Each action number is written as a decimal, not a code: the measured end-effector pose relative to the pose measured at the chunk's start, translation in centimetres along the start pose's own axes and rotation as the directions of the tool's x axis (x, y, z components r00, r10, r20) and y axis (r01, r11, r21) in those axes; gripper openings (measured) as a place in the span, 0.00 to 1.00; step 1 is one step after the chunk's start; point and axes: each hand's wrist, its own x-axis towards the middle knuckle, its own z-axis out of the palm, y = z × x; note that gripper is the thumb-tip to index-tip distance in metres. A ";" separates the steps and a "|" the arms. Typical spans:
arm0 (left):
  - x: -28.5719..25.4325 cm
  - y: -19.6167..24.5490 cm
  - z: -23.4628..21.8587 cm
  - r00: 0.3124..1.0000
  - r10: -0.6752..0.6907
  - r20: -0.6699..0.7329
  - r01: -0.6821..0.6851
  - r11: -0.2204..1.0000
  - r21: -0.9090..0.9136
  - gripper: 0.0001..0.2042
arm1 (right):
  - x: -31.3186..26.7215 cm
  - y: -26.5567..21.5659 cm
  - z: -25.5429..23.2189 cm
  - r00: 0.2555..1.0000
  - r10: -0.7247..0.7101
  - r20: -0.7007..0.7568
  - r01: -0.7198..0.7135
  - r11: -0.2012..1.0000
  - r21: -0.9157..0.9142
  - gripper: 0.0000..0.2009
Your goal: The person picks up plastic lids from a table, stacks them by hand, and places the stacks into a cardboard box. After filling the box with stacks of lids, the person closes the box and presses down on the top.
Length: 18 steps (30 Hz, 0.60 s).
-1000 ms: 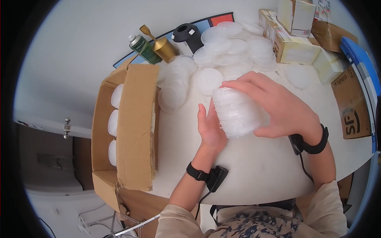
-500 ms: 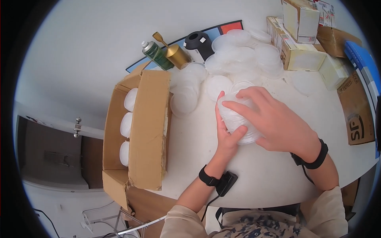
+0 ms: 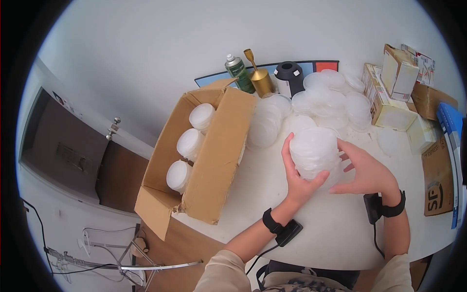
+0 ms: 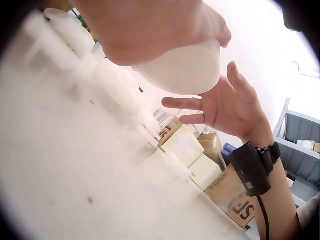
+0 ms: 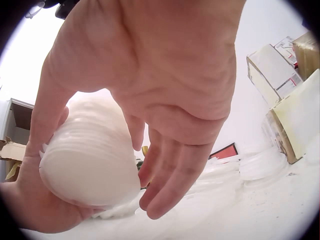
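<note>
A thick stack of translucent white plastic lids (image 3: 315,148) is held over the table in front of the person. The left hand (image 3: 299,187) grips it from the left, thumb across the near side and fingers round the far side. At the stack's right stands the right hand (image 3: 369,170), its fingers spread and its thumb apart from them. In the left wrist view the stack's smooth round end (image 4: 185,72) shows under the left hand, and the right hand (image 4: 225,110) has its palm facing the stack. The right wrist view shows the layered rims of the stack (image 5: 92,157).
A cardboard box (image 3: 221,160) with three visible lid stacks (image 3: 190,144) stands at the left. Loose lids (image 3: 323,100) lie piled at the back, near a spray can (image 3: 238,73), a gold holder (image 3: 261,82) and a black-topped object (image 3: 289,78). Small cartons (image 3: 394,109) stand back right.
The right hand has come off the stack to its right side and opened. The stack has tipped more upright in the left hand's grip. The head view has shifted, showing more of the box.
</note>
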 end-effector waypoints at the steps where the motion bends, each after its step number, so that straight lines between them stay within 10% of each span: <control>1: -0.2 0.0 0.0 1.000 0.017 -0.003 -0.017 1.000 0.004 0.52 | 0.3 0.6 0.3 0.999 -0.025 0.041 0.024 0.999 0.043 0.50; 10: -0.1 1.7 0.1 0.943 0.270 0.194 -0.315 0.910 0.269 0.59 | 0.8 1.6 1.0 0.974 -0.218 -0.053 0.224 0.945 0.239 0.46; 18: 1.3 11.4 2.2 0.988 -0.138 0.064 0.135 0.990 0.052 0.31 | -0.4 -0.7 -0.4 0.906 -0.367 -0.208 0.391 0.916 0.088 0.46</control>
